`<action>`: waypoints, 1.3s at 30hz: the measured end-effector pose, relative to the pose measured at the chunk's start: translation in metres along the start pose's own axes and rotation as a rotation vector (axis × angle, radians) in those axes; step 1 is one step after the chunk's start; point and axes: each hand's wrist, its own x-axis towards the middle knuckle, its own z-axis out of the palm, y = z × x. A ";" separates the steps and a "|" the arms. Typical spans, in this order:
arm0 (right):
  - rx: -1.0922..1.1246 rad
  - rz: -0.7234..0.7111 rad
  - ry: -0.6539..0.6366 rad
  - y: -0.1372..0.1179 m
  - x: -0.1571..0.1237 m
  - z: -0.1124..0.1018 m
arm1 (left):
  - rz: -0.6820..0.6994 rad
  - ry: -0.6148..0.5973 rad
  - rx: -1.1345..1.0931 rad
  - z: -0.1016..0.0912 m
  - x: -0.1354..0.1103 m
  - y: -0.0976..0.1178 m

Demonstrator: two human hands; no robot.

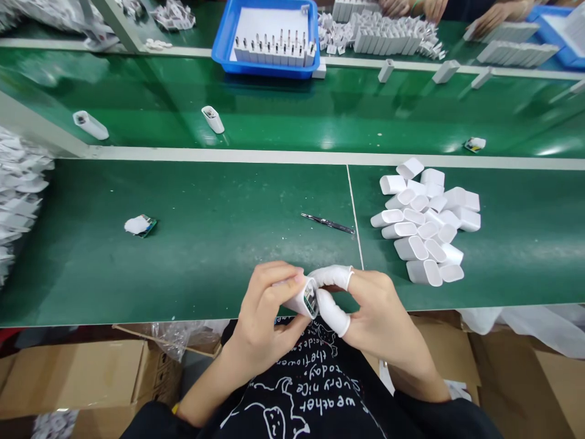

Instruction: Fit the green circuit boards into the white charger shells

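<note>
In my left hand (269, 305) is a white plastic casing (299, 300), tilted with its open end to the right. A green circuit board (310, 298) shows inside that opening. My right hand (365, 305) wears white finger covers on thumb and forefinger, which close on the casing's open end; whether they also grip the board is hidden. Beyond my hands lie black tweezers (328, 224). Many white empty casings (427, 228) are heaped at the right. On the left rests another circuit board with a white part (141, 225).
Past a white rail, a green belt (274, 131) carries a casing (212, 119), another casing (91, 125) and a board (475, 144). A blue tray (265, 70) stands beyond, near a co-worker's hands (498, 15). White parts (21, 195) pile up at far left. Cardboard boxes (82, 372) sit below.
</note>
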 end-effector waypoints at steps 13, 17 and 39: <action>-0.277 -0.143 0.046 0.008 -0.005 0.003 | 0.056 -0.133 -0.086 -0.002 -0.001 -0.002; -0.210 -0.130 0.072 0.011 -0.003 0.000 | 0.037 -0.137 -0.111 -0.002 -0.002 -0.005; -0.434 0.086 0.170 0.051 -0.008 0.004 | -0.266 0.203 -0.418 0.003 0.004 -0.013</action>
